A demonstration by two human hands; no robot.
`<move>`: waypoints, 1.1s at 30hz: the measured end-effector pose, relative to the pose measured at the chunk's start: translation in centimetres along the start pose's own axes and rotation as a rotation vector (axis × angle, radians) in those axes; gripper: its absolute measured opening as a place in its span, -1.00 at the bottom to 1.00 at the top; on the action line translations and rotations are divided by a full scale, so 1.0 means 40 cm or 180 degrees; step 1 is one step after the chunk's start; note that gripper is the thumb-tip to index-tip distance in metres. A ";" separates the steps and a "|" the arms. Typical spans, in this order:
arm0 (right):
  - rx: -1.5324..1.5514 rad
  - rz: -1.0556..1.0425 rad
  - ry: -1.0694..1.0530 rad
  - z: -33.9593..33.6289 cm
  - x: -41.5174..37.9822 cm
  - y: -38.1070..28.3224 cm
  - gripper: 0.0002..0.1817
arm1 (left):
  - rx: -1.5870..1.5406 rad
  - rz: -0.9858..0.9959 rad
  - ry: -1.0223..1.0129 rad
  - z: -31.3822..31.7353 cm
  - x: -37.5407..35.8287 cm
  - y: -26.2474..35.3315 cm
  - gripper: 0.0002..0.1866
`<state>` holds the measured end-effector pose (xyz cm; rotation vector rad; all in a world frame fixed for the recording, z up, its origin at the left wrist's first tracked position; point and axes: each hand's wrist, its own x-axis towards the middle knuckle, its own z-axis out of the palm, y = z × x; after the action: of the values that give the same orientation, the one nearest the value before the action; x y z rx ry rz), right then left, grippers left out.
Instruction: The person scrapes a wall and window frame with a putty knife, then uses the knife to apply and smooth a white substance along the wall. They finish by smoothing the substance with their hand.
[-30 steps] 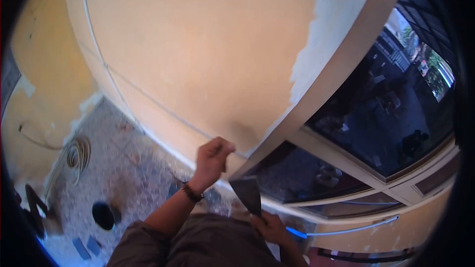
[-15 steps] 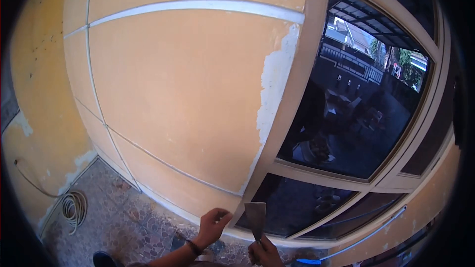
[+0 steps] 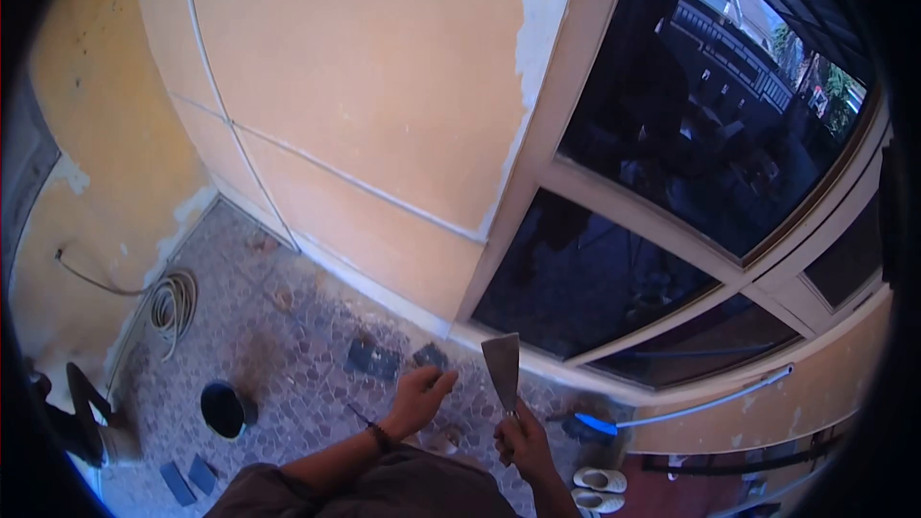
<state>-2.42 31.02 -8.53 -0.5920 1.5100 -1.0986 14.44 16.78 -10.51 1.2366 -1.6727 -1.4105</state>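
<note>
The right hand (image 3: 523, 441) grips a scraper (image 3: 502, 364) by its handle, blade up, seemingly to keep it ready for the wall (image 3: 384, 86). The left hand (image 3: 417, 401), empty and loosely curled, hovers just beside the blade, forearm reaching forward. Below are a paved floor (image 3: 288, 326), a bucket (image 3: 226, 410) and a hose (image 3: 173, 299).

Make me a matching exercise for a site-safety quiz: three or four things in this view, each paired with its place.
Things:
1. scraper
2. coiled hose
3. black bucket
4. white patch

Places:
A. on the wall beside the window frame
B. on the floor near the left wall
C. upright in the right hand
D. on the floor left of the left hand

Pairs: 1-C, 2-B, 3-D, 4-A
</note>
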 end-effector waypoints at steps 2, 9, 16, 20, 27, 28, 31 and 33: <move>-0.0082 0.0013 0.0006 -0.011 -0.010 -0.013 -0.41 | 0.0250 0.0387 0.0004 0.027 -0.011 0.004 -0.81; -0.0056 -0.0146 -0.0080 -0.019 0.093 -0.142 -0.45 | 0.0146 0.1220 0.0410 0.084 0.048 0.074 -0.78; 0.0284 -0.0080 0.0107 0.011 0.262 -0.257 -0.53 | -0.0155 0.1517 0.0185 0.124 0.246 0.132 -0.33; 0.0079 -0.0252 0.0158 -0.005 0.341 -0.280 -0.61 | -0.0239 0.1565 0.0121 0.170 0.351 0.138 -0.23; -0.0282 -0.0346 0.0155 -0.030 0.383 -0.339 -0.59 | -0.0242 0.1381 0.0251 0.207 0.426 0.149 -0.22; -0.0343 -0.0332 0.0120 -0.034 0.384 -0.344 -0.58 | -0.0233 0.1340 0.0286 0.209 0.429 0.150 -0.22; -0.0407 -0.0363 0.0076 -0.041 0.394 -0.344 -0.59 | -0.0215 0.1241 0.0337 0.215 0.442 0.152 -0.22; -0.0473 -0.0410 0.0088 -0.042 0.392 -0.346 -0.60 | -0.0303 0.1195 0.0300 0.218 0.443 0.155 -0.23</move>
<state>-10.73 12.28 -4.01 -0.7888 1.6050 -1.1018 -1.53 3.78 -8.54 0.8664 -1.6486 -1.1686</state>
